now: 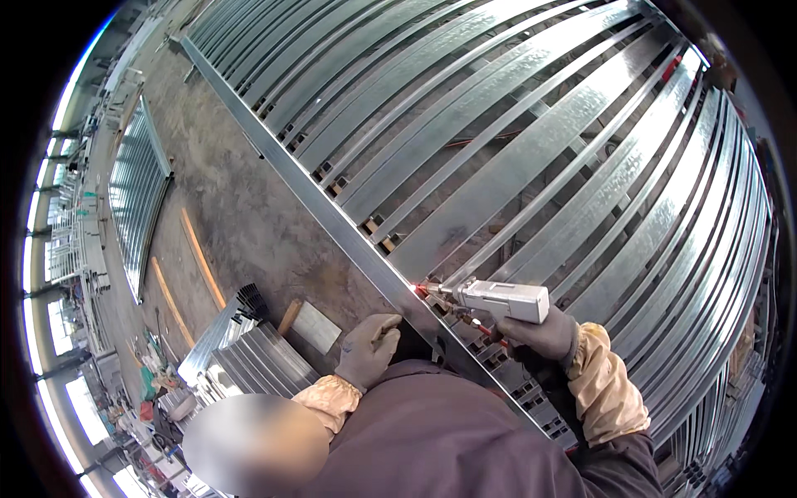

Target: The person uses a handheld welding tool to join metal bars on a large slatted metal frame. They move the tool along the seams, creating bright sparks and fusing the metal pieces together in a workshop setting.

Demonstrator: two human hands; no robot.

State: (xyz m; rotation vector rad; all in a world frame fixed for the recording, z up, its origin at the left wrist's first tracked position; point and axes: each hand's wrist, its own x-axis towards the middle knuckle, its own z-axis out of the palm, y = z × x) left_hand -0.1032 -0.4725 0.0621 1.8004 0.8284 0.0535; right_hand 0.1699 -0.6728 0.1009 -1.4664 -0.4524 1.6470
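My right hand (544, 334), in a grey work glove, is closed around a handheld welding gun (504, 300) with a boxy silver-white body. Its nozzle points left and meets the edge rail of a galvanized metal frame (332, 234); a red glow shows at the tip. Part of the grip is hidden under the glove. My left hand (368, 352), gloved too, hangs just off the rail in front of my body. Its fingers are curled, and I see nothing in them. Long metal slats (477, 217) run from this rail toward the far right.
Beside my left arm lies a stack of metal profiles (264, 362), with a flat metal plate (316, 327) near it. Two wooden strips (202, 257) rest on the concrete floor (217, 178). Farther left is another slatted metal panel (137, 199). Open slat ends (383, 235) line the rail.
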